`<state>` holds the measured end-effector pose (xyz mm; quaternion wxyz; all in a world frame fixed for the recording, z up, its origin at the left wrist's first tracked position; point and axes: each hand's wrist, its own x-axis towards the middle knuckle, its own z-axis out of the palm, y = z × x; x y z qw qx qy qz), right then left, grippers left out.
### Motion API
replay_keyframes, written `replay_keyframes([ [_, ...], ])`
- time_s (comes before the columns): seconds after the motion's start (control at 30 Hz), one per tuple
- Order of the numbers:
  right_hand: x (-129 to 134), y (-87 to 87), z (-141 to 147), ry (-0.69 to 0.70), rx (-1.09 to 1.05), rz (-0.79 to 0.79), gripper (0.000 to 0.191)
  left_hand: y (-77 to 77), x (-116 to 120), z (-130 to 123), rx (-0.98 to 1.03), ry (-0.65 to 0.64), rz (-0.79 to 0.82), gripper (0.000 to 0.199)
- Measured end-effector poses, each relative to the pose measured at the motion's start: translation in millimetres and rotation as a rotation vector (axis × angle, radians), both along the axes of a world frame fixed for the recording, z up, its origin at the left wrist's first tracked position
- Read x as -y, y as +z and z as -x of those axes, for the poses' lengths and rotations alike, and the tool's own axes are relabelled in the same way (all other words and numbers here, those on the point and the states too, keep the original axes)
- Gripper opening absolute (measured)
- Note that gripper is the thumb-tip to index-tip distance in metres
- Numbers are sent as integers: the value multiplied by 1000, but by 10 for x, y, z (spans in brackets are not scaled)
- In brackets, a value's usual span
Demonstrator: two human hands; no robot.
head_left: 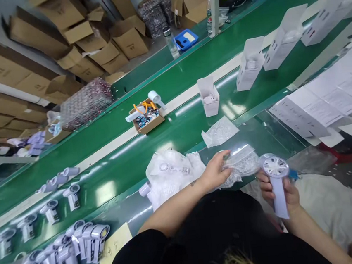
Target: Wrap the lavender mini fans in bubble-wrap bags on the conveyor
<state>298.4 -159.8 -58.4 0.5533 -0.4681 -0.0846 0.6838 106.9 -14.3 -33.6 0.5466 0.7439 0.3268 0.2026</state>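
My right hand (pixel 291 197) is wrapped round the handle of a pale lilac handheld fan (pixel 276 176), its round grille facing up. My left hand (pixel 215 171) grips the near edge of a clear bubble wrap bag (pixel 242 161) between thumb and fingers; part of the grip is hidden by the plastic. Another bubble wrap bag (pixel 221 131) lies flat just beyond that hand. Beside my left forearm, a wrapped fan (pixel 173 167) shows through a white, cloudy bag.
Several lilac fans (pixel 91 239) crowd the bench at lower left, with more on the green conveyor belt (pixel 120 166). Open white boxes (pixel 210 99) stand along the belt. A small carton (pixel 152 126) holds assorted parts. White cartons and leaflets (pixel 322 97) lie at right.
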Motion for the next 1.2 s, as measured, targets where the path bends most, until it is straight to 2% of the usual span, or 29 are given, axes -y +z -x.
replay_keyframes([
  [0.07,-191,66,59,110,-71,-8,49,146,55,215,45,44,102,34],
  [0.13,-356,127,104,241,-81,2,45,221,55,505,110,153,241,23],
  [0.23,-559,285,196,474,75,-92,41,362,-54,1012,210,286,436,27],
  [0.3,-698,478,294,695,227,-237,36,537,-141,1281,288,337,464,31],
  [0.37,-854,719,427,915,368,-401,34,739,-185,1421,309,307,448,36],
  [0.43,-1009,946,574,1030,467,-509,33,893,-166,1450,187,148,474,36],
  [0.5,-1129,1096,695,1031,526,-532,33,946,-96,1436,23,-4,542,27],
  [0.57,-1176,1143,756,1011,549,-486,38,901,-1,1440,-30,24,556,20],
  [0.6,-1165,1130,762,986,547,-439,46,856,46,1451,-12,110,541,17],
  [0.67,-1071,1056,747,874,509,-322,72,756,133,1475,50,398,460,15],
  [0.73,-911,961,744,732,385,-216,98,670,225,1461,84,707,332,20],
  [0.77,-823,918,765,696,294,-171,104,635,278,1432,91,805,268,21],
  [0.8,-741,882,806,688,195,-132,103,602,338,1390,100,841,217,20],
  [0.83,-670,853,863,698,101,-97,98,569,402,1339,120,817,190,17],
  [0.93,-559,793,1074,715,-36,-30,69,454,578,1205,215,625,240,9],
  [0.97,-552,776,1131,706,-37,-26,61,412,616,1183,242,605,293,9],
  [1.0,-551,759,1172,695,-26,-26,56,371,638,1175,267,629,362,9],
  [1.1,-540,714,1218,686,26,3,48,283,636,1211,363,831,541,17],
  [1.13,-527,706,1221,676,39,20,47,269,625,1235,398,857,545,20],
  [1.2,-491,701,1232,650,45,58,44,264,615,1294,416,784,438,24],
])
